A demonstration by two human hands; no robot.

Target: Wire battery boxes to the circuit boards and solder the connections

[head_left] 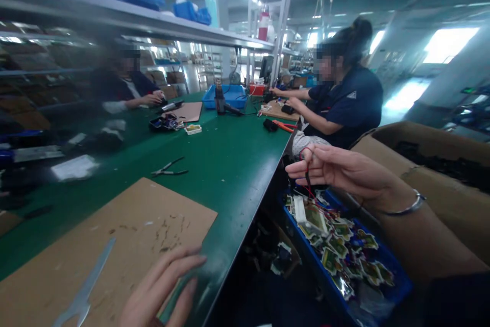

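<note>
My right hand (337, 166) is raised over a blue bin (310, 249) at the table's right side. Its thumb and fingers pinch thin red and black wires (308, 184). Below the hand, the wires lead down to a small white-framed part (312, 219) at the top of the bin's pile; whether it touches the pile, I cannot tell. Several similar parts (339, 246) with wires fill the bin. My left hand (161, 286) lies by the right edge of a cardboard sheet (130, 209), fingers stretched out, part of it cut off by the frame.
A flat silver tool (92, 276) lies on the cardboard, with pliers (168, 170) beyond it on the green table (225, 158). Two co-workers sit farther along. A heat gun (220, 100) stands by a blue tray (237, 93). At right is a large cardboard box (424, 184).
</note>
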